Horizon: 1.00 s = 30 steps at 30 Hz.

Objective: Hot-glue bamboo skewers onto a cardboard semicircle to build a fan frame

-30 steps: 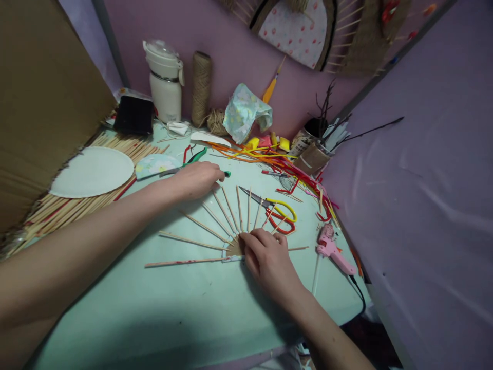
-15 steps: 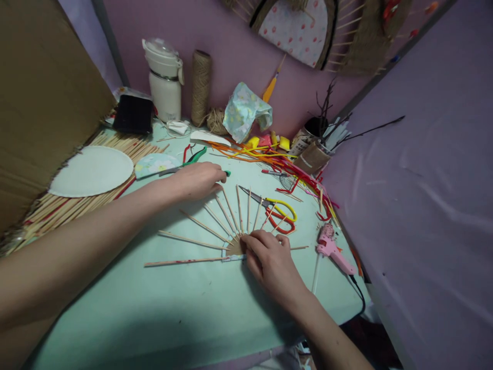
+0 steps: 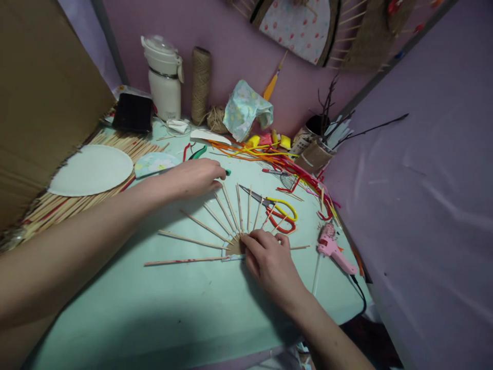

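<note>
Thin wooden sticks (image 3: pixel 206 226) fan out over a small cardboard half-circle (image 3: pixel 234 247) edged in pale patterned cloth, flat on the table. My right hand (image 3: pixel 269 259) is closed over the right part of the cardboard, its fingertips pinched at the inner end of a stick near the fan's middle. My left hand (image 3: pixel 200 177) reaches across to the fan's far edge. Its fingers are curled, with thumb and fingertips at the outer tip of a stick. Scissors (image 3: pixel 269 204) with yellow and red handles lie just beyond the right-hand sticks. Green-handled pliers (image 3: pixel 199 152) are partly behind my left hand.
At left, a white oval piece (image 3: pixel 92 169) rests on a pile of sticks (image 3: pixel 50 218). A pink glue gun (image 3: pixel 334 249) with a cord lies at right. Pipe cleaners (image 3: pixel 265 154), twine (image 3: pixel 201 85), a white jar (image 3: pixel 164 82) and cans (image 3: pixel 314 154) line the back.
My left hand has shifted very slightly back toward the left. The right hand stays on the cardboard, and the fan lies as before.
</note>
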Tool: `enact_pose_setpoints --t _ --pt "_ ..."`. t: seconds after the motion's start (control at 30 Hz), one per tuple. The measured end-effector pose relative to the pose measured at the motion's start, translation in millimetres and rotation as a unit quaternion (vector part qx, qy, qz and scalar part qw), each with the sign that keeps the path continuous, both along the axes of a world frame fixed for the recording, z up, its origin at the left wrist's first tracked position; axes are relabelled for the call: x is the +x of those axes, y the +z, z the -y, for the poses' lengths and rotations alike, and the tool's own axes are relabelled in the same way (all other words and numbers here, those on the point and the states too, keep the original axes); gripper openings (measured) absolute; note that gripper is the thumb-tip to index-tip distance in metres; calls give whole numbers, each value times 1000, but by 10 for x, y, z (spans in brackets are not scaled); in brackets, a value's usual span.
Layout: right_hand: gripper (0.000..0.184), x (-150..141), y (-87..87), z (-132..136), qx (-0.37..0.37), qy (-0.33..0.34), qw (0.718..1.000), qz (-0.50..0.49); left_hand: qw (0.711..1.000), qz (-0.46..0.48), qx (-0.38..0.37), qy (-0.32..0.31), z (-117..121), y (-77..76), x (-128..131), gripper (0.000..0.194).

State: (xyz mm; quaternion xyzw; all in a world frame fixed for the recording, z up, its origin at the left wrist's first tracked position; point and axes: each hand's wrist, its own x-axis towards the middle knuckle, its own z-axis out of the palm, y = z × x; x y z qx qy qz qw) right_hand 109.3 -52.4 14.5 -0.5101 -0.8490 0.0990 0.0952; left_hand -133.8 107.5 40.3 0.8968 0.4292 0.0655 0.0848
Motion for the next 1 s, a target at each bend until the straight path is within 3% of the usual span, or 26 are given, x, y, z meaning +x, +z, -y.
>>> enact_pose_setpoints --t 0.23,0.67,0.77,0.83,0.9,1.0 --pt "26 -6 6 0 0 0 1000 2 997 -65 -6 51 -5 272 -107 33" --pt "19 16 54 22 -22 -23 999 -19 995 -90 -1 33 196 377 4 27" --pt "18 30 50 27 -30 -35 998 -40 997 -80 -2 -3 465 419 206 21" --pt "19 41 48 22 -33 -35 998 -49 995 -86 -31 -44 773 408 423 14" --pt "23 55 54 18 -39 -34 997 -51 990 -101 -61 -83 1143 336 650 21" --pt "33 84 77 34 -56 -24 996 -61 989 -65 38 -127 1660 125 876 37"
